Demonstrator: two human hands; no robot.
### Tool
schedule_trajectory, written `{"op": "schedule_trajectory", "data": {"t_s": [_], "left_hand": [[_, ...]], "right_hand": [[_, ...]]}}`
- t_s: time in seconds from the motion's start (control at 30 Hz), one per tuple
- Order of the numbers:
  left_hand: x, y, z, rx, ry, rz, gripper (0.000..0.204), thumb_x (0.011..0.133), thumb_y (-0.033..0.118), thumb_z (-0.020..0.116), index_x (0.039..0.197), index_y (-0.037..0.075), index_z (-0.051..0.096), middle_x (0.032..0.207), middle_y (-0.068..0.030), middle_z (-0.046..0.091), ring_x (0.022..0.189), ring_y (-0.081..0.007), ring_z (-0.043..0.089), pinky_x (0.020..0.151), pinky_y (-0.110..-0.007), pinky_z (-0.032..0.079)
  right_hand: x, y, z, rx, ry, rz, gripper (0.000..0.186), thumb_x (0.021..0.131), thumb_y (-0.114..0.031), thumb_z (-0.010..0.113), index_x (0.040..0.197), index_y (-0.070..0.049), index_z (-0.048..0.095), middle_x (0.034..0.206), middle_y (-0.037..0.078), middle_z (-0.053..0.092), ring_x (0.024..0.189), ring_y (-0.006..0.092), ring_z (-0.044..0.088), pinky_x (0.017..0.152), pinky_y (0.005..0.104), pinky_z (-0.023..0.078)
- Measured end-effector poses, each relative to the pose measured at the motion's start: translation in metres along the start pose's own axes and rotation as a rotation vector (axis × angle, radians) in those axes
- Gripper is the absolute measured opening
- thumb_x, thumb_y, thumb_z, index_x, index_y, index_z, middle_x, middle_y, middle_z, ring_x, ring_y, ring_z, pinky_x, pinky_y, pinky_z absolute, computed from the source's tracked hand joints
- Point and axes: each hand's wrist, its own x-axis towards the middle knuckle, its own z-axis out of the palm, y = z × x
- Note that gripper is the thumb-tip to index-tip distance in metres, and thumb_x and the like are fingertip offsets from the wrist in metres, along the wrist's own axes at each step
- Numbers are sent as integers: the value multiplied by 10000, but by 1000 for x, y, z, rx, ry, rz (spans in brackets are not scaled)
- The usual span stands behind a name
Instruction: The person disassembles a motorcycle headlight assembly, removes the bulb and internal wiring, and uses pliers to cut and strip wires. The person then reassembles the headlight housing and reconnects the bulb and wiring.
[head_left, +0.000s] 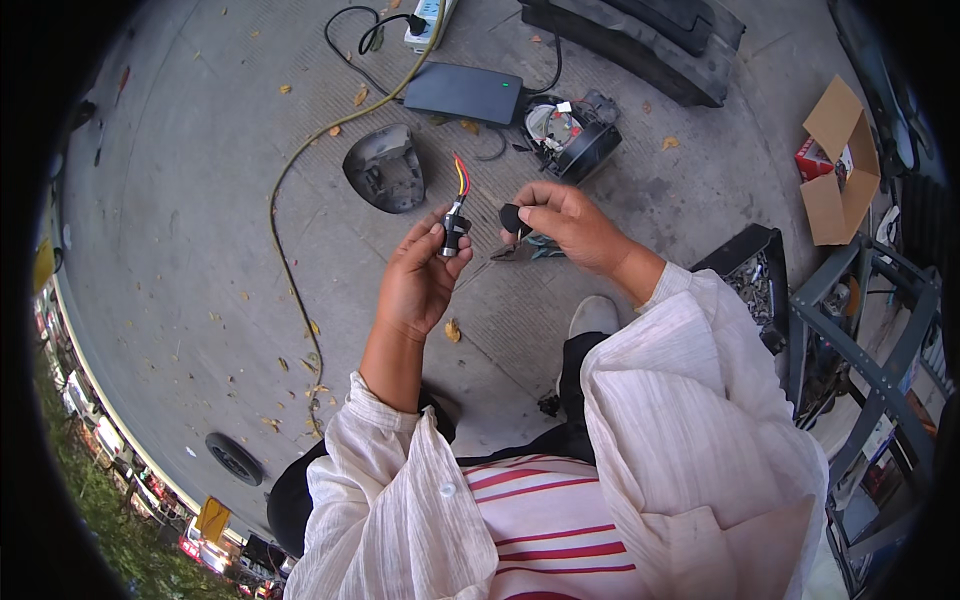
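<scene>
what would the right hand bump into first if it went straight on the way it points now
Probably the small black cylindrical part held in the left hand, near its red and yellow wires; the right hand points leftward toward it, though one view leaves their relative depth unclear.

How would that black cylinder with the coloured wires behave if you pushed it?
The cylinder might roll, since it looks round, though its wires could drag. Those wires look thin and curved, so probably floppy. Its shiny end hints at some weight.
</scene>
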Motion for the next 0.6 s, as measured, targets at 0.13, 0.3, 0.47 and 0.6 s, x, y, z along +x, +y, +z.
{"op": "schedule_trajectory", "data": {"t_s": [0.13, 0.3, 0.47, 0.6], "left_hand": [[-1, 1, 6, -48, -93, 4, 395, 1012, 97, 505, 1362, -77, 448, 1138, -143, 626, 923, -190, 668, 838, -306, 590], [-7, 6, 16, -65, -61, 3, 352, 1016, 135, 524, 1309, -58, 495, 1125, -149, 645, 942, -203, 670, 851, -302, 590], [-5, 3, 10, -249, 4, -47, 197, 997, 165, 585, 1112, 6, 604, 1050, -120, 683, 950, -216, 681, 875, -324, 588], [-5, 0, 8, -311, 12, -35, 164, 980, 160, 617, 1069, 23, 621, 1049, -113, 684, 955, -210, 682, 888, -322, 585]], "right_hand": [[-7, -17, 11, -364, 41, -214, 101, 935, -108, 614, 982, -20, 623, 823, -12, 606, 766, 58, 560, 690, 233, 458], [-14, -36, 19, -654, 178, -289, 128, 901, -104, 675, 966, -7, 622, 771, 12, 620, 699, 68, 569, 625, 258, 468], [-18, -37, 31, -715, 220, -511, 163, 885, -110, 710, 964, -10, 609, 776, 82, 673, 688, 162, 656, 632, 306, 512], [-22, -39, 40, -749, 250, -502, 158, 881, -84, 712, 984, -4, 622, 852, 87, 685, 775, 175, 670, 685, 305, 521]]}}
